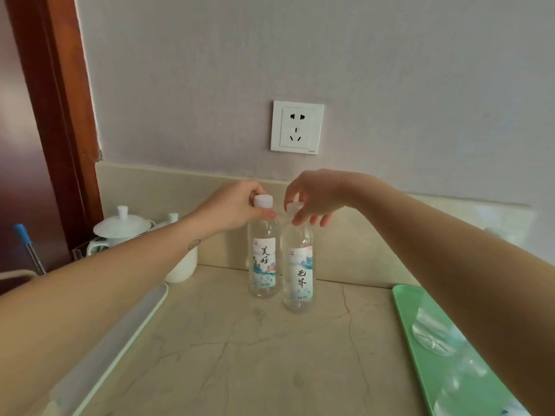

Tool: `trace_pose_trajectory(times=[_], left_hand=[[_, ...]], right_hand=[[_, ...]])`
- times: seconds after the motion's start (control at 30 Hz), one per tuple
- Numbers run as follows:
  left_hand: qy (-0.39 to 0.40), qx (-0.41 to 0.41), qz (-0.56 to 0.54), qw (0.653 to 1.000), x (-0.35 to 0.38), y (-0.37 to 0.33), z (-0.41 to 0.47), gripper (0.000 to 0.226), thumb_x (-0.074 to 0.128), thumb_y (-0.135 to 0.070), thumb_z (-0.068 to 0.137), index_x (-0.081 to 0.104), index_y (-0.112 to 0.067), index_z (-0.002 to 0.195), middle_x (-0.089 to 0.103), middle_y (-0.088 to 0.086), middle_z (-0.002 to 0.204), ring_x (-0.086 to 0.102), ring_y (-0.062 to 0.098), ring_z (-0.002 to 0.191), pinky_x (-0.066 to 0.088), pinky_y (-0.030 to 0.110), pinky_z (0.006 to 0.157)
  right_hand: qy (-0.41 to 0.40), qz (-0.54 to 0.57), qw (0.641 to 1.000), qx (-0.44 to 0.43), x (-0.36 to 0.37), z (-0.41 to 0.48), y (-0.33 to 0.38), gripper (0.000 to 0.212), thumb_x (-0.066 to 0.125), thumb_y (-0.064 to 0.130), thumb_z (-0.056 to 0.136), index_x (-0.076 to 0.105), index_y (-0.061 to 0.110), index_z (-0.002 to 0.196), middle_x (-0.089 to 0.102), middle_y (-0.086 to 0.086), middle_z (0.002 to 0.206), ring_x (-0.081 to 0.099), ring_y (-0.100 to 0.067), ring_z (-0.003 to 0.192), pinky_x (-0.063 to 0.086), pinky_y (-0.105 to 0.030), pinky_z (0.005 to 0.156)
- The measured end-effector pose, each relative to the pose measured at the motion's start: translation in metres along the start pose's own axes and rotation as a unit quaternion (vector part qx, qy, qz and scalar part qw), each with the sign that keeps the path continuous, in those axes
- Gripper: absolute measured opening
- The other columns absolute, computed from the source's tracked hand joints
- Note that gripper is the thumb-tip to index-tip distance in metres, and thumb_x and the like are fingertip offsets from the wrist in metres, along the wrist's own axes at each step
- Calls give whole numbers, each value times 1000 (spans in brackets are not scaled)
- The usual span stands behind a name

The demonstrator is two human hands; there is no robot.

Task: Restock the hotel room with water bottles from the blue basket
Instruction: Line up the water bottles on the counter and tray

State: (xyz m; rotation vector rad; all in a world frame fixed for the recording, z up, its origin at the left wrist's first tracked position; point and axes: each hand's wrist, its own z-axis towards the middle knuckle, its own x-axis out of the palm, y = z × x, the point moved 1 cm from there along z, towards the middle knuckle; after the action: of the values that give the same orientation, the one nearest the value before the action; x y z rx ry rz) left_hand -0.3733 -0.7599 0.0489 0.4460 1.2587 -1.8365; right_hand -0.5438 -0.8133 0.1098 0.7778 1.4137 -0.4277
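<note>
Placement step — both water bottles stand upright on the marble counter [240,340], mid-frame, just below the wall socket [296,127]. My left hand [237,208] pinches the neck of the left bottle [263,250] under its white cap. My right hand [315,196] hovers over the right bottle [298,265], fingers loosely spread around the cap — not clamped, contact unclear. Both forearms reach in from the lower corners, wrists bent down. Blue basket not in frame. Next: let go cleanly, labels front, without tipping either.
</note>
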Motion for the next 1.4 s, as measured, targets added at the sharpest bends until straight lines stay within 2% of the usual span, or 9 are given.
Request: trace_pose_trajectory(times=[0.27,0.47,0.63,0.77,0.9,1.03,1.2,1.27,1.4], left_hand=[[3,-10,22,1000,-22,25,3,31,82,-31,77,63,-19,97,66,0,94,61,18,81,54,42,78],[9,-14,50,999,-31,40,10,30,82,-31,78,60,-21,96,63,-5,90,58,12,75,51,36,72],[10,-17,61,998,-36,49,13,30,81,-33,78,60,-21,96,65,-5,90,53,3,60,42,25,58],[9,-11,37,999,-39,53,13,37,82,-30,77,60,-19,104,64,-4,93,57,9,70,53,36,70],[17,9,31,999,-39,54,9,41,80,-28,79,58,-21,113,60,-9,90,56,9,72,55,39,72],[16,19,33,999,-35,54,9,35,76,-30,84,57,-23,113,62,-7,96,56,10,78,45,29,67],[24,21,50,998,-36,52,8,32,74,-25,85,58,-19,112,61,-8,90,56,12,77,49,32,71],[23,19,50,998,-36,52,8,32,75,-25,85,59,-19,112,60,-9,90,57,13,79,51,35,74],[27,8,38,999,-38,54,10,32,75,-27,84,58,-22,111,61,-10,89,58,14,81,52,37,77]], right_hand=[[-151,14,988,-17,31,18,6,37,69,16,90,60,18,125,59,-8,122,65,-18,61,57,-31,70],[-182,50,982,-12,38,28,13,36,68,12,89,61,12,124,62,-12,119,63,-19,56,55,-27,60],[-173,47,983,-32,44,35,25,39,68,15,89,59,16,127,60,-11,123,65,-26,82,57,-39,82],[-176,28,983,-39,45,40,33,40,67,14,90,59,16,129,59,-9,130,64,-29,99,53,-37,88],[-174,25,984,-33,46,41,36,40,67,15,90,58,18,129,61,-8,129,65,-28,95,53,-34,85],[-179,36,983,-33,45,37,33,37,66,14,90,58,19,126,62,-5,128,59,-20,80,53,-32,81],[-196,35,980,-16,47,36,34,35,68,17,89,59,18,123,62,-10,123,59,-25,85,52,-33,82],[-206,20,978,-3,50,38,35,36,68,21,90,58,18,124,60,-11,126,60,-29,102,47,-32,83],[-228,24,973,13,51,40,35,33,68,21,90,60,17,121,62,-12,119,58,-30,108,39,-30,74]])
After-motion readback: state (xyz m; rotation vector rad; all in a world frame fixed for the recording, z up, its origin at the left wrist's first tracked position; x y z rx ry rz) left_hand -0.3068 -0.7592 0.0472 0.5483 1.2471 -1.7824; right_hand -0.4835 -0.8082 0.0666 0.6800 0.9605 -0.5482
